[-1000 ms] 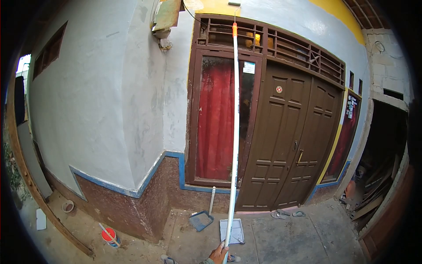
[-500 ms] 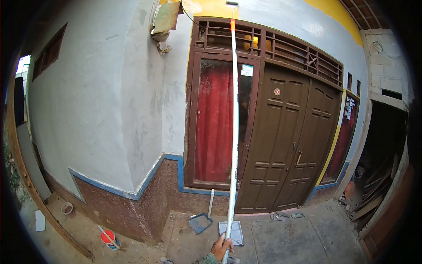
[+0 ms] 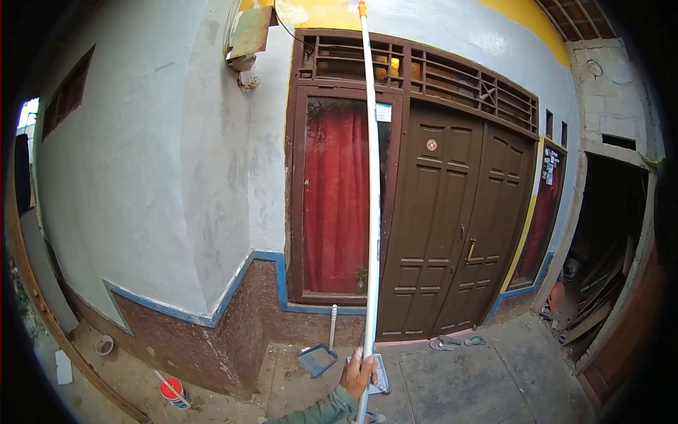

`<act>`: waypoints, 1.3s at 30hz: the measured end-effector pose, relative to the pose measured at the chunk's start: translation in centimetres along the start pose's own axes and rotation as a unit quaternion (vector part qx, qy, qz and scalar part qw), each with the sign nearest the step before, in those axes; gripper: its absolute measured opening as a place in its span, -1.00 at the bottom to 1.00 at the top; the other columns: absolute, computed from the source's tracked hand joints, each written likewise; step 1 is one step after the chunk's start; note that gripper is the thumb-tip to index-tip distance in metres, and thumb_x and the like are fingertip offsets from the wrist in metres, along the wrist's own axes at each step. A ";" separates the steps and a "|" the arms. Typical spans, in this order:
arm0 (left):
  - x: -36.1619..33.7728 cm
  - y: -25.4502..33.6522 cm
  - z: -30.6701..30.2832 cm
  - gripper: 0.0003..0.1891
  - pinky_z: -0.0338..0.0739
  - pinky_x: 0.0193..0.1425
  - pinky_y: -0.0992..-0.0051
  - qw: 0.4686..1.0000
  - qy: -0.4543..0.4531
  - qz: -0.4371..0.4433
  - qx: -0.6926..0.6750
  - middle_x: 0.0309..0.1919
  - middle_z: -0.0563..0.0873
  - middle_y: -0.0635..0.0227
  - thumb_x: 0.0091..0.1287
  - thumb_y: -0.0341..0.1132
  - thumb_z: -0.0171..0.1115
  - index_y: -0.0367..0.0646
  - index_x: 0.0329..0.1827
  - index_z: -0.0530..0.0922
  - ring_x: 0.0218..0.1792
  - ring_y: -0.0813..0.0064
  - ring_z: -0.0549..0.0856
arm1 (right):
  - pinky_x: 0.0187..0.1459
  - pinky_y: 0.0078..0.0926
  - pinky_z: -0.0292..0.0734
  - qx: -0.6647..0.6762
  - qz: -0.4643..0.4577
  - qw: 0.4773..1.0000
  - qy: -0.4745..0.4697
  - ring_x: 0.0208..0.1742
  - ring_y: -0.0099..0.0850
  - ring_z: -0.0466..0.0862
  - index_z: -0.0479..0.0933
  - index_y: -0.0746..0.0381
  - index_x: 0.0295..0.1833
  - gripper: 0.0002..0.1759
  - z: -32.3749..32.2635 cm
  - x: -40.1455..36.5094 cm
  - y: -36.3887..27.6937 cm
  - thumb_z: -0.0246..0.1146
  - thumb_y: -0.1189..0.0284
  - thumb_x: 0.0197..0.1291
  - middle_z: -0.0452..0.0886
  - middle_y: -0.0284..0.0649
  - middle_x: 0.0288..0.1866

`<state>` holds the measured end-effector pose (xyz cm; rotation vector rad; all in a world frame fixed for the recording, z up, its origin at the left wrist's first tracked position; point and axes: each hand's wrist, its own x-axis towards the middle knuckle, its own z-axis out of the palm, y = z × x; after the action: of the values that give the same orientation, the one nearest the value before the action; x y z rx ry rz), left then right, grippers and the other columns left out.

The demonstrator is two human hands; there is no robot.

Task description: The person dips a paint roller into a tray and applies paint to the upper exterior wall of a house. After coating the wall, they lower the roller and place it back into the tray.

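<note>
Brown double door closed, sandals lying just in front. Red curtain hangs behind the tall window left of it. Far right, loose boards piled in a dark doorway.

The brown wooden double door bears rows of raised rectangular panels and a small round red-and-white sticker. Left of the door, the long slender pole is white with an orange collar, and the pleated fabric curtain is deep red. Above the door, the pale blue-grey painted wall meets a bright yellow band. Low to the door's left, the round bucket is red, its side perhaps blue and white, too small to be sure.
</note>
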<state>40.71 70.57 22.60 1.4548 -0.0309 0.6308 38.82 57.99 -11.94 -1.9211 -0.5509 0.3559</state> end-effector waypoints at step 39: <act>33.6 18.7 6.1 -0.66 0.60 -0.58 0.35 0.981 -0.093 0.163 -0.047 -0.52 0.50 0.30 0.55 -0.08 -0.06 -0.09 0.22 0.31 -0.69 0.41 0.58 | -0.30 -0.08 0.46 0.066 -0.280 0.928 0.236 -0.35 0.08 0.63 0.43 0.30 0.01 -0.68 -22.8 19.0 -40.6 -0.05 0.26 0.51 0.54 0.08 -0.45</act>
<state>63.30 77.39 53.56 1.4233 -0.4475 0.7450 57.33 63.96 34.51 -1.5566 -0.6954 -0.4194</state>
